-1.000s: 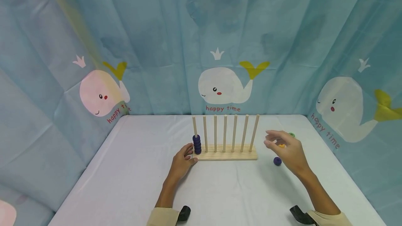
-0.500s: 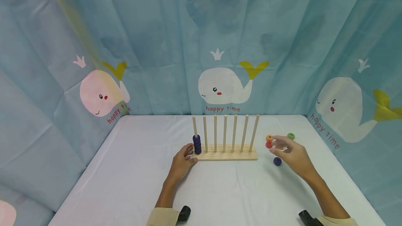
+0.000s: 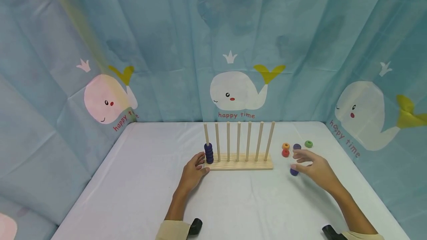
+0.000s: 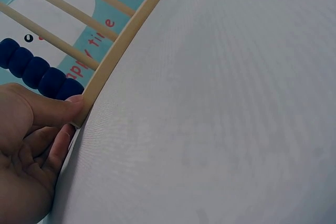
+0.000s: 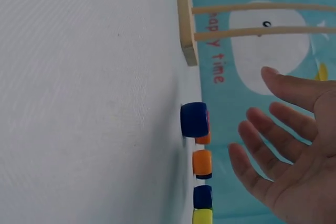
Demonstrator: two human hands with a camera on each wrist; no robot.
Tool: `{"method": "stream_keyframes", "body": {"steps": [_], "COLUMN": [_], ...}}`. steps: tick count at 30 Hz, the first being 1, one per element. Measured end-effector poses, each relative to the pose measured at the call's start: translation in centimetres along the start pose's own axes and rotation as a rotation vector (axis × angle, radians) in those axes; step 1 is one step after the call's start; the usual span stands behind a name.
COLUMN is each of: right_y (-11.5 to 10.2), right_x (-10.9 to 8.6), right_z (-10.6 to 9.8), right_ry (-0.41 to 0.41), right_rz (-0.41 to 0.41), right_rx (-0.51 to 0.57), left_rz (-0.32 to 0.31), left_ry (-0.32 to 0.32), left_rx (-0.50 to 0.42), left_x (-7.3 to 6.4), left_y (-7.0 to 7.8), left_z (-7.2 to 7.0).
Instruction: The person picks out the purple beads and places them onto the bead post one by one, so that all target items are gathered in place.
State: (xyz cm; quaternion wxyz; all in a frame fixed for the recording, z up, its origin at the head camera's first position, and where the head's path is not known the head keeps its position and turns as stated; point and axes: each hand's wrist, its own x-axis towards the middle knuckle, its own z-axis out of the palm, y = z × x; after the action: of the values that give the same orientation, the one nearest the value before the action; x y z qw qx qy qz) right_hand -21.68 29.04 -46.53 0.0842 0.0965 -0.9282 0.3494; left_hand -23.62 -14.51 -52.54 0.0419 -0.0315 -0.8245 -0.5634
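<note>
My left hand point(image 3: 192, 174) holds the left end of a wooden peg stand point(image 3: 241, 165), thumb on its front edge in the left wrist view. Several dark blue beads point(image 3: 208, 153) are stacked on the leftmost peg; the other pegs are bare. My right hand point(image 3: 315, 167) hovers right of the stand, fingers spread and holding nothing in the right wrist view. Nearest to it is a loose dark blue bead point(image 5: 194, 119) on the table, partly covered by the thumb in the head view. Behind lie an orange bead point(image 3: 285, 146), a red bead point(image 3: 285, 153) and another blue bead point(image 3: 297, 146).
A green bead point(image 3: 308, 144) lies at the back right of the white-covered table point(image 3: 250, 203). A yellow bead point(image 5: 202, 216) shows at the bottom of the right wrist view. Blue curtain point(image 3: 166, 47) with whale prints stands around the table's back and sides.
My right hand has moved right and toward me, coming down to the near blue bead. Beads behind it have come into sight. The left hand and stand stay put.
</note>
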Motion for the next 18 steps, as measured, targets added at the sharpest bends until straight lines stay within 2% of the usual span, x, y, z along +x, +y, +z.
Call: {"method": "stream_keyframes", "body": {"steps": [8, 18], "right_y": [0.3, 1.4], "right_x": [0.1, 0.2], "right_z": [-0.1, 0.2], "right_ry": [-0.116, -0.161], "right_rz": [0.107, 0.068], "right_rx": [0.021, 0.028], "left_rz": [0.001, -0.022], "left_ry": [0.003, 0.007], "left_rx": [0.006, 0.013], "left_x": [0.0, 0.0], "left_y": [-0.1, -0.1], "left_z": [0.0, 0.1]}}
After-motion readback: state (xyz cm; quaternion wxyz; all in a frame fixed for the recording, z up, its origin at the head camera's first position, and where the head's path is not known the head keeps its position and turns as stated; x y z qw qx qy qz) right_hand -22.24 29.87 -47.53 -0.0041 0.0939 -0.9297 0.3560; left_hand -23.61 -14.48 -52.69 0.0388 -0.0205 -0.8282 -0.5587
